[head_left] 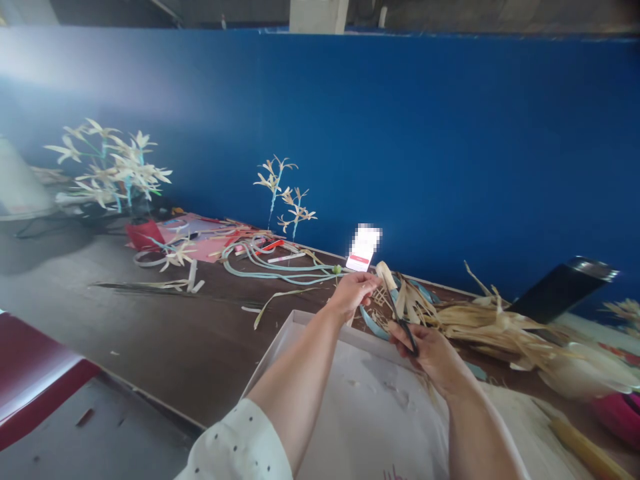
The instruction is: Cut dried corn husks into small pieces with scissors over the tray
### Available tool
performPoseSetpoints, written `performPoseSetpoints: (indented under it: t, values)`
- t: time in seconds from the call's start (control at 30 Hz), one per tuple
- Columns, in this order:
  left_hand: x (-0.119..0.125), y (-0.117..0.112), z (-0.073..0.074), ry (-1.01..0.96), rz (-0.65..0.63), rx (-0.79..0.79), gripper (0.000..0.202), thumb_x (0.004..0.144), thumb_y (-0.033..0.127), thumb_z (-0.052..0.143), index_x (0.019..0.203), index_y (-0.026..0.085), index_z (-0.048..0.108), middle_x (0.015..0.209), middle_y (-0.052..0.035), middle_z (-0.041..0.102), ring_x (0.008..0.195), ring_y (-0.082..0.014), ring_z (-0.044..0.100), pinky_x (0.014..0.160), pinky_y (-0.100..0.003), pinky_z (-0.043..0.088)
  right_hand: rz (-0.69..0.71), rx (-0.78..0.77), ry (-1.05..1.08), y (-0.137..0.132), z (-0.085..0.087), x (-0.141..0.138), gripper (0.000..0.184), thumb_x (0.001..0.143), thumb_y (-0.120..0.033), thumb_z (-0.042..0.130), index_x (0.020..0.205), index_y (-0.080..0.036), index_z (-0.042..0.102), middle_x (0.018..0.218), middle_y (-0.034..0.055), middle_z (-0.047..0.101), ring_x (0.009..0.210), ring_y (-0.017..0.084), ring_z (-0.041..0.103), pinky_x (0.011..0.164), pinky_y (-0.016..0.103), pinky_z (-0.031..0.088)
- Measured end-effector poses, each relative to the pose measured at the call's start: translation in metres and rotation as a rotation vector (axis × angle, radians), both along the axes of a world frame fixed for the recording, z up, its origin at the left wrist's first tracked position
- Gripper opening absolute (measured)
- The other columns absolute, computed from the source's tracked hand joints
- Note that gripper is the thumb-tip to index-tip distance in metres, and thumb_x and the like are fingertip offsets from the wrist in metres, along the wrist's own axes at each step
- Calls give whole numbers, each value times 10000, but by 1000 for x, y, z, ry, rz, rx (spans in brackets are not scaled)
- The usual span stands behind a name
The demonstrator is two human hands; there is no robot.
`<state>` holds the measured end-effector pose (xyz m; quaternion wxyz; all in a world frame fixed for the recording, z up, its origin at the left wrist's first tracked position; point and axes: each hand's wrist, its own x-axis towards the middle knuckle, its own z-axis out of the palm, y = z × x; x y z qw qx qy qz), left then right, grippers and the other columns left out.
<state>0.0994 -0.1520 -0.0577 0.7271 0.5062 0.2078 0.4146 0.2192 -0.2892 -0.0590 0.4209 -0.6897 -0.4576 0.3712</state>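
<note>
My right hand [425,350] is closed around a pair of scissors [407,335] with dark handles, the blades pointing up and away from me. Pinched in my left hand [353,293] is a pale strip of dried husk [386,275], its top end curling over. The scissor blades meet or pass close by this strip; whether they are cutting it I cannot tell. Both hands are above the far edge of a white shallow box [345,400]. Beside the right hand lies a bundle of dried husks [470,320].
Against the blue wall [450,133] a lit phone [363,250] leans. A dark flask [563,290] lies tilted at right. Pale blue tubing [260,272], husk flowers [295,213] and a red pot [145,233] of similar flowers [125,173] occupy the left and back.
</note>
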Motion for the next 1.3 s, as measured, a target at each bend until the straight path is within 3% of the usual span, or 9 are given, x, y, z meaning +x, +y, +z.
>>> performPoseSetpoints:
  t: [0.23, 0.57, 0.7, 0.8, 0.87, 0.97, 1.1, 1.2, 1.3]
  values:
    - [1, 3, -3, 17, -30, 35, 284, 653, 374, 699, 713, 123, 578, 564, 36, 432, 455, -32, 375, 432, -175, 291, 11, 11, -19, 0, 2, -2, 432, 724, -548, 598, 545, -160, 540, 526, -17, 467, 456, 71, 268, 466, 259, 168]
    - [1, 4, -4, 63, -6, 44, 241, 679, 347, 674, 733, 126, 593, 592, 18, 457, 484, -43, 396, 436, -172, 308, -1, -9, -33, -1, 0, 1, 381, 736, -526, 581, 625, -163, 600, 536, -20, 500, 450, 79, 290, 466, 259, 181]
    - [-4, 2, -1, 119, 125, 106, 371, 691, 324, 666, 1025, 171, 610, 902, -61, 573, 662, -90, 522, 527, -192, 402, 2, -21, -175, 0, 4, 1, 378, 723, -480, 593, 514, -170, 544, 502, -13, 481, 493, 101, 353, 502, 262, 226]
    - [-8, 1, 3, 133, 212, 270, 463, 718, 328, 645, 1166, 232, 580, 1113, -80, 548, 849, -135, 549, 699, -232, 447, 8, -38, -253, 0, 4, 2, 361, 706, -444, 606, 477, -176, 530, 493, -4, 492, 518, 120, 391, 528, 266, 249]
    - [-10, 0, 6, 170, 250, 406, 372, 723, 329, 636, 1080, 227, 645, 1116, -76, 557, 924, -156, 537, 772, -242, 435, 15, -38, -280, 1, 3, 4, 338, 708, -422, 598, 480, -179, 542, 512, 7, 521, 540, 134, 420, 542, 269, 264]
    - [-10, 1, 6, 209, 353, 494, 214, 713, 333, 636, 851, 190, 712, 990, -70, 608, 883, -160, 547, 753, -239, 429, 8, -44, -326, 2, -1, 7, 326, 725, -401, 566, 483, -184, 555, 517, 16, 539, 554, 148, 445, 549, 274, 273]
    - [-9, 8, 2, 210, 533, 260, 212, 686, 363, 652, 724, 161, 701, 715, -36, 621, 649, -120, 531, 627, -232, 410, 1, -61, -375, 1, 0, 7, 299, 719, -390, 562, 500, -186, 567, 505, 0, 533, 532, 136, 433, 530, 267, 261]
    - [-6, 11, -1, 90, 487, 11, 234, 682, 354, 660, 781, 144, 687, 574, -4, 569, 504, -81, 481, 535, -220, 388, -57, -48, -324, 1, 3, 4, 301, 697, -408, 589, 500, -183, 550, 507, -15, 519, 493, 111, 387, 497, 258, 233]
    - [-2, 12, -2, -32, 379, -137, 213, 677, 282, 685, 804, 114, 657, 583, -21, 589, 516, -89, 540, 563, -229, 442, -204, 3, -160, 2, 4, 2, 311, 681, -459, 600, 548, -181, 566, 556, 0, 542, 468, 104, 369, 465, 259, 211]
